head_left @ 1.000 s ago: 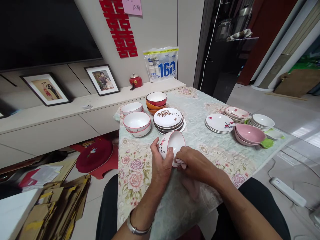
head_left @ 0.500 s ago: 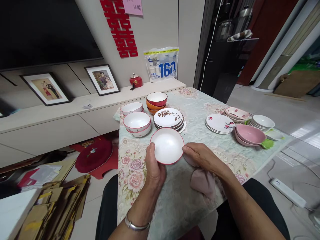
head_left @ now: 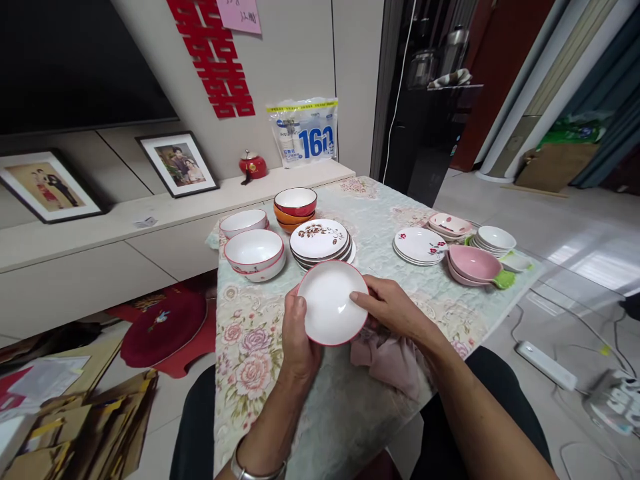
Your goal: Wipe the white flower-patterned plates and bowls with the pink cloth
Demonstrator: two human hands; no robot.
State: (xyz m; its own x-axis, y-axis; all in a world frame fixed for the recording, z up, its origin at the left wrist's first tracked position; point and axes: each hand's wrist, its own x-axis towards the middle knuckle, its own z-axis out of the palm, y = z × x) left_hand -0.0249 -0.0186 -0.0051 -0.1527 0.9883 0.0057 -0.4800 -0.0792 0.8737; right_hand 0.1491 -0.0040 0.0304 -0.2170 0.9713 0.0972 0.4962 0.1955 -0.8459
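Observation:
A white bowl with a red rim [head_left: 327, 307] is held between both hands above the table's near part, its inside facing me. My left hand [head_left: 299, 337] grips its left edge, thumb on the rim. My right hand [head_left: 393, 305] grips the right edge, thumb inside the bowl and fingers hidden behind it. A pink cloth [head_left: 387, 363] hangs beneath the right hand; whether those fingers hold it I cannot tell. Just beyond the bowl is a stack of plates with a brown flower pattern [head_left: 319, 239]. White red-rimmed bowls [head_left: 255, 250] stand to its left.
Red and orange bowls [head_left: 295, 203] are stacked at the back. On the right are flowered plates [head_left: 419, 245], pink leaf-shaped dishes [head_left: 475, 263] and small white bowls [head_left: 495, 238]. A floral cloth covers the table [head_left: 250, 413]. Flattened cardboard [head_left: 95, 427] lies on the floor at left.
The right thumb has moved from the rim onto the bowl's inside, and the right fingers have gone behind it. The bowl is tilted more towards me. The camera view has turned right.

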